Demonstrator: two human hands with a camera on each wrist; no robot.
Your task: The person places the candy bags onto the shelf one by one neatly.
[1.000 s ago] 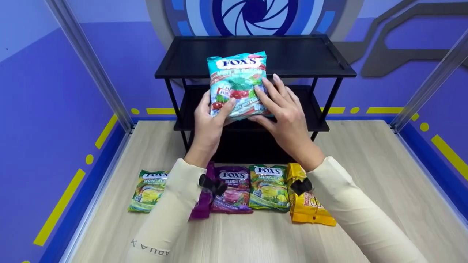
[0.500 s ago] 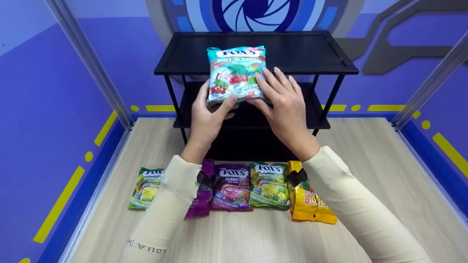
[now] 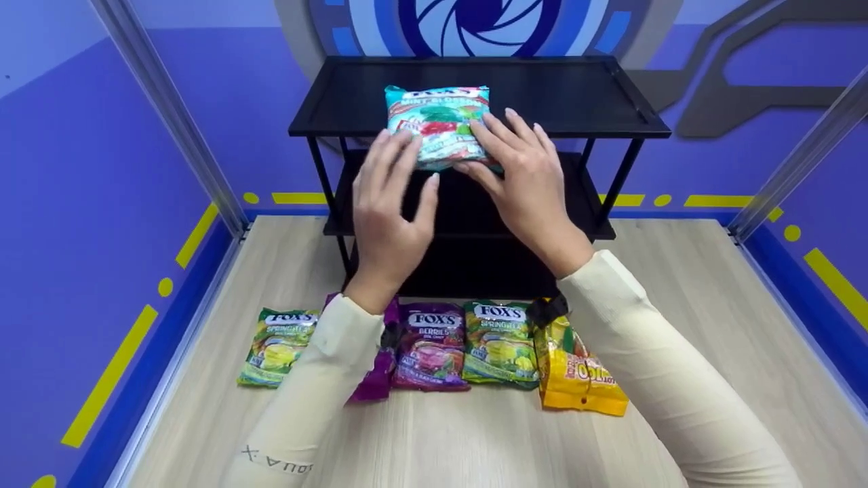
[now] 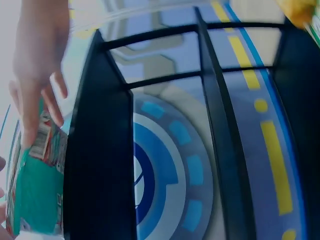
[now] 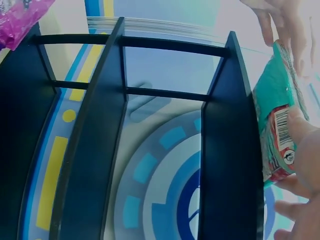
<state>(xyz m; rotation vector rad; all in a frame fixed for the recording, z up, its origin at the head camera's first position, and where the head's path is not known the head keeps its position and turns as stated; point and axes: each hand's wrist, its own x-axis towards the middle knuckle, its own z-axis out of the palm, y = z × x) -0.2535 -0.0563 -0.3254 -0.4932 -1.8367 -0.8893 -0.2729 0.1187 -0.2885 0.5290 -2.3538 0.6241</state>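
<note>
A teal Fox's Mint Blossom candy bag (image 3: 444, 129) lies face up at the front of the top shelf of a black rack (image 3: 556, 102). My left hand (image 3: 393, 203) is beside its lower left corner, fingers spread and thumb apart from the bag. My right hand (image 3: 525, 166) rests on the right side of the bag, with long, fairly straight fingers on its face and the thumb along the front edge. In the right wrist view, the bag (image 5: 280, 120) sits against the shelf surface, its barcode side showing near the thumb.
On the wooden tabletop (image 3: 447, 440) before the rack lie a green Spring Tea bag (image 3: 278, 349), a purple bag (image 3: 373, 383) partly behind my left sleeve, a Berries bag (image 3: 432, 349), another Spring Tea bag (image 3: 500, 346) and a yellow bag (image 3: 583, 390). Blue walls enclose the sides.
The candy bag has tipped back from a raised slant and come down onto the top shelf. My left hand has let go of its left side; my right hand has stayed on it.
</note>
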